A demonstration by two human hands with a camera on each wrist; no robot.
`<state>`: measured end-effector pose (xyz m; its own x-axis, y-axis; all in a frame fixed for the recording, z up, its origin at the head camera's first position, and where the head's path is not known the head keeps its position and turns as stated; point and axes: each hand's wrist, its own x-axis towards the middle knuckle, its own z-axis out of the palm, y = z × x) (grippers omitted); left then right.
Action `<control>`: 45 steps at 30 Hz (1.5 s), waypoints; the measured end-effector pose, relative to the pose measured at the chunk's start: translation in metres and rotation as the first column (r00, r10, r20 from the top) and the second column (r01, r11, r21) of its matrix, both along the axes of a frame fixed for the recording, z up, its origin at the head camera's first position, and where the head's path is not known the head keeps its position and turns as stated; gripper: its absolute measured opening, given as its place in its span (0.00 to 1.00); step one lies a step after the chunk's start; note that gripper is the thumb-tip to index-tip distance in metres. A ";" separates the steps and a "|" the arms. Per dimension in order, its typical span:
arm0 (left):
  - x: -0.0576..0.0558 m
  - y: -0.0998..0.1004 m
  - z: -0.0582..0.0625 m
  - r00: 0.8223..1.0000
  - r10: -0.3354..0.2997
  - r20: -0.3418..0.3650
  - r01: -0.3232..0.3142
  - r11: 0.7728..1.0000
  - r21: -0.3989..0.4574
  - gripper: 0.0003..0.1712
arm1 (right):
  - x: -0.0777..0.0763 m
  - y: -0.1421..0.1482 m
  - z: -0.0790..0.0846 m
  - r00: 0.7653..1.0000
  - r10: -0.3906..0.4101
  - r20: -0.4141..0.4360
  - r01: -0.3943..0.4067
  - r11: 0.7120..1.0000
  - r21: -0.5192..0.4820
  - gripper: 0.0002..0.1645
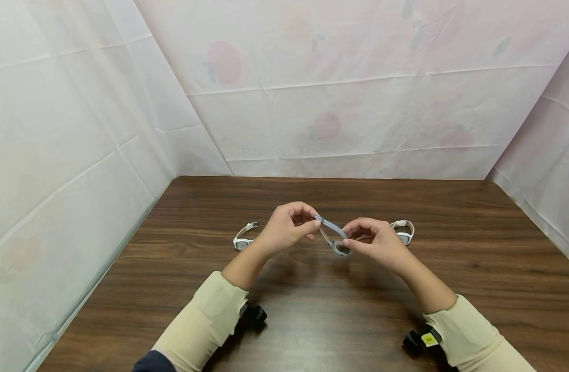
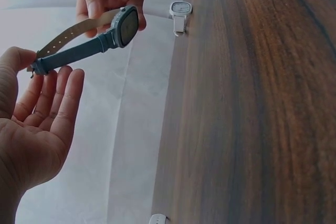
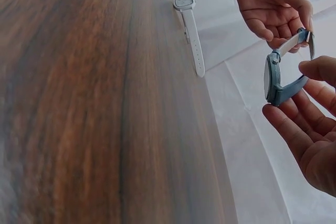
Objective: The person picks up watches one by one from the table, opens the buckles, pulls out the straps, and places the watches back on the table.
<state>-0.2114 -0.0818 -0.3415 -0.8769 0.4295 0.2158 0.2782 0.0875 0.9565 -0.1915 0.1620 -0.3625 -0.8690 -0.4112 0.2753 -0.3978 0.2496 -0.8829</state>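
Both hands hold a blue wristwatch above the middle of the table. My left hand pinches the buckle end of its strap between thumb and fingers, as the left wrist view shows with the buckle. At the other end, my right hand pinches the strap close to the watch case. The strap forms a closed-looking loop, its pale inner side and row of holes visible in the left wrist view. Whether the strap is fastened at the buckle, I cannot tell.
A white wristwatch lies on the brown wooden table left of the left hand. Another white wristwatch lies just beyond the right hand. Pale patterned cloth hangs behind the table and along both sides.
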 end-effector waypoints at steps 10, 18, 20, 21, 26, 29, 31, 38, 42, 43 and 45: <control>0.000 -0.002 0.000 0.999 0.024 0.035 -0.024 1.000 0.006 0.05 | 0.000 0.003 -0.001 1.000 -0.018 0.006 0.018 0.999 0.027 0.09; 0.000 -0.003 -0.002 0.999 0.030 0.035 -0.031 0.999 0.023 0.06 | 0.000 0.005 -0.001 1.000 -0.027 0.005 0.027 0.999 0.032 0.10; 0.000 -0.003 -0.002 0.999 0.033 0.034 -0.034 0.999 0.028 0.06 | 0.000 0.005 -0.001 1.000 -0.030 0.004 0.029 0.999 0.030 0.10; 0.000 -0.003 -0.002 0.999 0.036 0.033 -0.037 0.999 0.029 0.05 | 0.000 0.006 -0.001 1.000 -0.031 0.006 0.031 0.999 0.027 0.10; -0.001 -0.004 -0.003 0.999 0.036 0.041 -0.038 0.998 0.053 0.05 | 0.000 0.007 -0.003 0.999 -0.036 0.020 0.036 0.999 0.008 0.10; 0.000 -0.004 -0.003 0.998 0.034 0.044 -0.037 0.997 0.071 0.05 | 0.000 0.008 -0.003 0.999 -0.039 0.029 0.039 0.999 -0.010 0.11; 0.000 -0.004 -0.003 0.999 0.029 0.040 -0.033 0.996 0.086 0.06 | 0.000 0.008 -0.003 0.998 -0.043 0.034 0.043 0.999 -0.019 0.11; 0.001 -0.001 -0.002 0.996 -0.058 0.069 0.041 0.973 0.228 0.06 | -0.001 0.007 -0.003 0.995 -0.030 0.096 0.039 0.995 -0.091 0.13; 0.002 0.003 -0.002 0.992 -0.084 0.099 0.052 0.955 0.293 0.05 | -0.002 0.004 -0.004 0.989 -0.008 0.151 0.031 0.988 -0.151 0.15; 0.002 0.004 -0.001 0.991 -0.082 0.109 0.046 0.952 0.302 0.05 | -0.002 0.004 -0.005 0.987 -0.005 0.163 0.031 0.987 -0.156 0.15; 0.002 0.006 -0.001 0.989 -0.070 0.133 0.024 0.948 0.317 0.04 | -0.003 0.002 -0.006 0.982 0.001 0.189 0.030 0.986 -0.161 0.16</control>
<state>-0.2090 -0.0755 -0.3420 -0.8886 0.4016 0.2218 0.1353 -0.2327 0.9631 -0.1945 0.1637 -0.3682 -0.9168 -0.3617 0.1690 -0.2188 0.1011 -0.9705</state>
